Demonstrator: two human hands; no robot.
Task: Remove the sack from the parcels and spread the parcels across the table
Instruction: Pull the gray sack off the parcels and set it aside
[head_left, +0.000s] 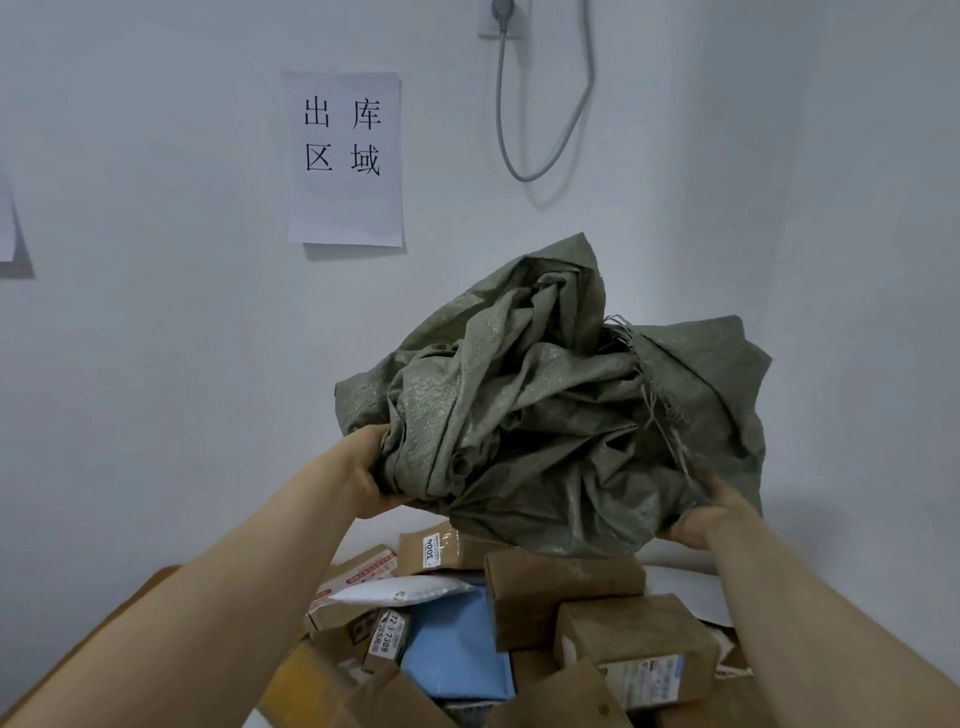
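A crumpled grey-green woven sack (561, 415) is held up in the air above the parcels, bunched into a ball. My left hand (366, 475) grips its lower left side and my right hand (709, 512) grips its lower right side. Below it lies a heap of parcels (566, 587): several brown cardboard boxes with labels, a blue padded mailer (452, 649) and a white padded mailer (400, 590). The sack hangs free of the parcels, and its underside hides the far boxes.
A white wall stands close behind, with a paper sign (345, 158) and a grey cable (545, 104) hanging from a socket. The table top (680, 584) shows pale at the right behind the boxes. A brown cardboard edge (306, 680) lies at the lower left.
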